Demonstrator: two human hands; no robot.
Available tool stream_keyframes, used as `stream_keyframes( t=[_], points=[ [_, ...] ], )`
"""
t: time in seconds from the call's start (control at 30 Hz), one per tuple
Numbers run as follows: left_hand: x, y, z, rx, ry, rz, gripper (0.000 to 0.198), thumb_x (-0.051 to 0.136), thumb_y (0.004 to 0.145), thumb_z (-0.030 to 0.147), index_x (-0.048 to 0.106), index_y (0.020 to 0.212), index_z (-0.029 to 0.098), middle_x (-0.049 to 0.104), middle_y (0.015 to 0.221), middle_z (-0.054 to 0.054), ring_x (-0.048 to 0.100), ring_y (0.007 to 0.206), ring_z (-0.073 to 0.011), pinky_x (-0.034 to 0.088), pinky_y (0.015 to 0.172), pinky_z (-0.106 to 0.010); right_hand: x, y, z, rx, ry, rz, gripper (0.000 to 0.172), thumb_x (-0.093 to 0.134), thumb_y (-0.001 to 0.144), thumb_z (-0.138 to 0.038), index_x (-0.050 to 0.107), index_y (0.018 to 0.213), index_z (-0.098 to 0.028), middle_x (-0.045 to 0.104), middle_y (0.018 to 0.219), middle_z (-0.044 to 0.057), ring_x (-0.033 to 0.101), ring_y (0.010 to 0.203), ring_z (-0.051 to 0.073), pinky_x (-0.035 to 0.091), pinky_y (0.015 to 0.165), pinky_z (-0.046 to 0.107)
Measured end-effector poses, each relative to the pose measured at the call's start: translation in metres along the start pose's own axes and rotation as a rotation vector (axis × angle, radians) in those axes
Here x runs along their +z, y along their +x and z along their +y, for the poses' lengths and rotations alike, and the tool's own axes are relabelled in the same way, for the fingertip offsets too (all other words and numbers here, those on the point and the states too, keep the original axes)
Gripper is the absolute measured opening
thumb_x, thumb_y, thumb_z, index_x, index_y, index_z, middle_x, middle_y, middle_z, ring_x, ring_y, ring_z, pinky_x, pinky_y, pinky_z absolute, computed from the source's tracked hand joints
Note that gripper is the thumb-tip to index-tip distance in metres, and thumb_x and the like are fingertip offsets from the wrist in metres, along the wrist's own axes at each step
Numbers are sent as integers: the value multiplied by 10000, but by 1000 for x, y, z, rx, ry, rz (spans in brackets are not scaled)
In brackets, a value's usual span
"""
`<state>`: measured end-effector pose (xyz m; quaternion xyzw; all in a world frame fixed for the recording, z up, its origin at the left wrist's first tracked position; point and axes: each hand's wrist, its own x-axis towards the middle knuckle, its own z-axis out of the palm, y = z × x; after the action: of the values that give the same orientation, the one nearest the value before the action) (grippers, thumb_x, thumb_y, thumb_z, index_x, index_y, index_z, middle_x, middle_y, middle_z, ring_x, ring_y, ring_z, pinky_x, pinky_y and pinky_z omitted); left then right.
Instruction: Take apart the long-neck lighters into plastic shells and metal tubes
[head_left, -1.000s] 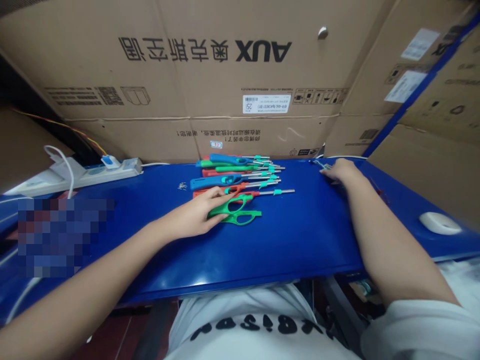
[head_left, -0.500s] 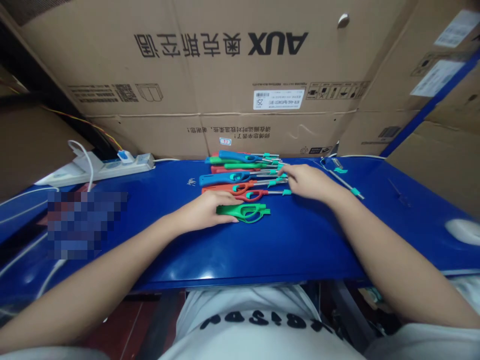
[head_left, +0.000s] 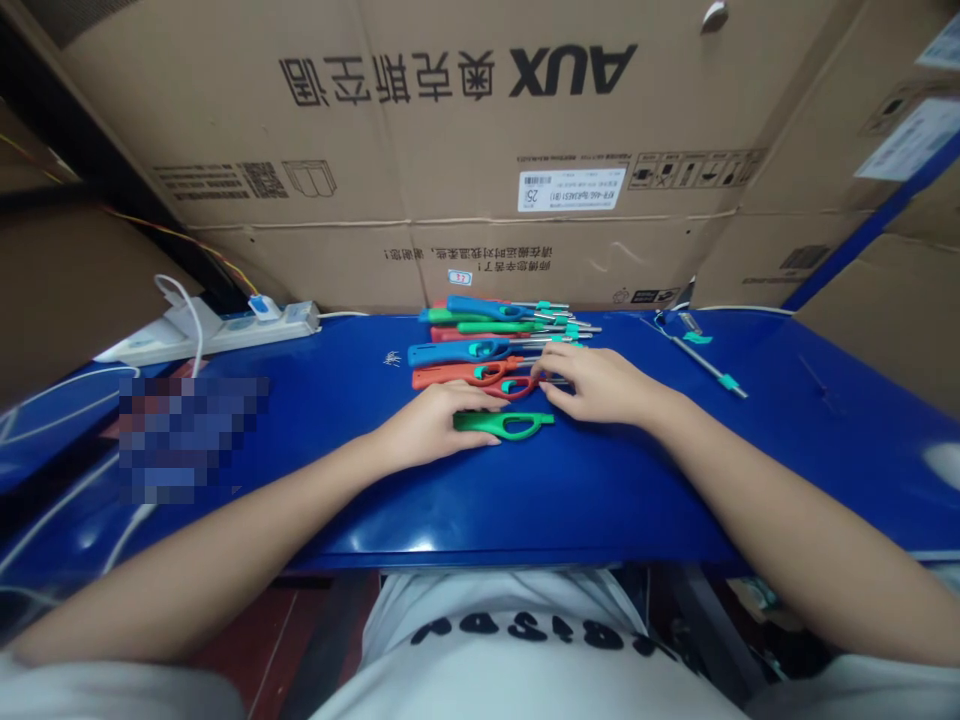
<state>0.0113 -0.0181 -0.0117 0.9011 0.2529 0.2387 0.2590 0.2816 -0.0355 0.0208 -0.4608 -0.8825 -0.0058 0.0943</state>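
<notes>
My left hand (head_left: pixel 442 418) lies on the blue tabletop, thumb and fingers closed round the rear of a green lighter handle (head_left: pixel 517 426). The handle has a trigger loop, and no metal rod shows at its front. My right hand (head_left: pixel 600 385) hovers just right of it, fingers curved and thumb apart, by the rod of a red long-necked lighter (head_left: pixel 517 386); contact is unclear. Behind lie an orange lighter (head_left: pixel 457 374), a blue lighter (head_left: pixel 450 352) and several more in a stack (head_left: pixel 487 312), all rods pointing right.
A loose metal rod with a teal piece (head_left: pixel 705 364) lies at right. Thin pins (head_left: pixel 391 358) are left of the lighters. A white power strip (head_left: pixel 225 335) with cables stands at back left. A cardboard wall (head_left: pixel 450 200) closes off the back. A white object (head_left: pixel 941 465) sits far right.
My right hand has moved left and nearer, from the rod tips towards the red lighter's front. The green handle in my left hand looks turned slightly. The view has shifted a little.
</notes>
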Motion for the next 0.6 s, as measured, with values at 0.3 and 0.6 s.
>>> stream_keyframes(
  t=[0.3,0.6],
  points=[
    [-53,1,18,-140,-203,-25,466,801,807,370,718,1235,204,751,1182,-91,706,1052,-233,558,967,-384,10,3,4,14,19,-45,351,530,980,-348,592,1311,-251,602,1333,107,659,1002,248,455,698,309],
    [-123,-12,-62,-681,506,440,517,782,752,314,698,1241,171,738,1175,-138,682,1102,-330,527,965,-419,1,1,7,-27,141,-184,321,611,917,-486,611,1125,-241,618,1137,68,623,861,214,417,685,303]
  ],
)
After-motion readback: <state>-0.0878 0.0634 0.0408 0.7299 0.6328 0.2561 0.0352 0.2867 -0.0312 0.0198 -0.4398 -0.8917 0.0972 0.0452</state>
